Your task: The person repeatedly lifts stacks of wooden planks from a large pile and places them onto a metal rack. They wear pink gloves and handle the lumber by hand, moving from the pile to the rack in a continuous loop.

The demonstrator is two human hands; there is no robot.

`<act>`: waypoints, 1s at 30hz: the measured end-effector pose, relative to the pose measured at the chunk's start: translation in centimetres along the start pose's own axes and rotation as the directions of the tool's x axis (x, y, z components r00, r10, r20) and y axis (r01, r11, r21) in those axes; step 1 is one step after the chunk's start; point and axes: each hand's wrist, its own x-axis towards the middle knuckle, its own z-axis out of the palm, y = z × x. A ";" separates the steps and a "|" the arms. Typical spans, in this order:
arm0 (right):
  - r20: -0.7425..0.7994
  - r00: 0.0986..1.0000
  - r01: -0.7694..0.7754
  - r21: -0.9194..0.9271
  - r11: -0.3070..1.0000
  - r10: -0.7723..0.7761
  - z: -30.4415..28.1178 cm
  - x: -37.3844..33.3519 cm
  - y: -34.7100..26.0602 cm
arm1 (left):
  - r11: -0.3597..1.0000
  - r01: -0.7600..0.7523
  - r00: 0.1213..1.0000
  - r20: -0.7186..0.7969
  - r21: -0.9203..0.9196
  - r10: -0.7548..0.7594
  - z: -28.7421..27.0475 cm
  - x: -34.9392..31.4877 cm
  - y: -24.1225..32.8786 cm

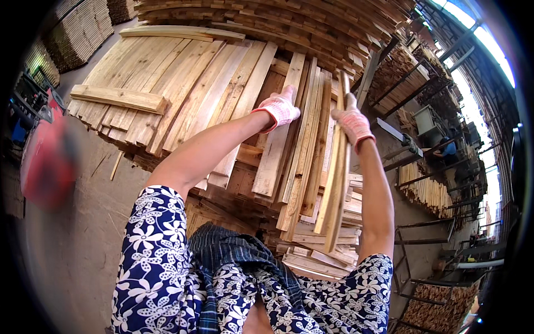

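My left hand (280, 109), in a pink-and-white knit glove with bare fingertips, is closed over a pale wooden plank (273, 158) lying lengthwise on the stack. Its thumb shows at the plank's right side; the other fingers are partly hidden. My right hand (354, 123), gloved alike, grips a narrow plank (335, 186) tipped on its edge at the stack's right side. Between the two hands several narrow planks (304, 161) lie close together. Gaps beside the left hand's plank show a lower layer of wood.
A row of planks (189, 89) covers the stack to the left, with a short board (119, 98) lying across it. Behind rises a tall lumber pile (267, 25). A red rounded object (50, 161) stands at left. Metal racks (425, 172) and a person in blue (448, 149) are at right.
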 end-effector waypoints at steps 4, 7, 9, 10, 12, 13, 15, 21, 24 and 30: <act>0.015 0.999 -0.022 -0.425 0.905 0.031 0.6 4.3 3.8 | 0.998 0.006 0.999 0.040 0.062 -0.009 -0.6 -2.5 0.9; -0.219 0.951 -0.272 -0.262 0.926 0.218 3.6 4.1 3.0 | 0.970 -0.067 0.995 -0.054 0.236 0.082 -0.2 -2.7 0.7; -0.141 0.981 -0.182 -0.450 0.875 0.131 3.1 6.1 6.1 | 0.858 -0.191 0.972 -0.027 0.476 0.232 -0.4 -3.1 2.8; -0.223 0.958 -0.216 -0.162 0.963 0.178 3.0 5.1 5.5 | 0.750 -0.202 0.942 -0.085 0.630 0.325 0.4 -2.8 2.4; -0.338 0.940 -0.059 -0.286 0.956 -0.043 2.1 0.5 1.3 | 0.732 -0.101 0.893 -0.263 0.674 0.365 0.5 -1.2 -1.3; -0.401 0.903 0.006 -0.349 0.937 -0.156 1.7 -0.9 0.2 | 0.721 -0.035 0.850 -0.359 0.692 0.386 0.1 0.2 -2.9; -0.387 0.868 0.176 -0.346 0.922 -0.310 2.9 -3.8 -1.3 | 0.749 0.034 0.901 -0.345 0.661 0.264 -1.7 -1.2 -1.6; -0.219 0.928 0.290 -0.082 0.954 -0.301 8.4 -3.6 0.8 | 0.989 -0.105 0.993 -0.072 -0.106 0.098 1.3 -2.5 3.4; -0.214 0.866 0.477 0.076 0.876 -0.453 8.3 -4.8 1.1 | 0.875 -0.119 0.992 -0.017 -0.469 0.125 3.0 -1.9 2.3; -0.198 0.796 0.600 0.134 0.789 -0.572 8.1 -3.8 -0.9 | 0.842 -0.237 0.966 0.027 0.485 0.256 4.9 5.5 0.2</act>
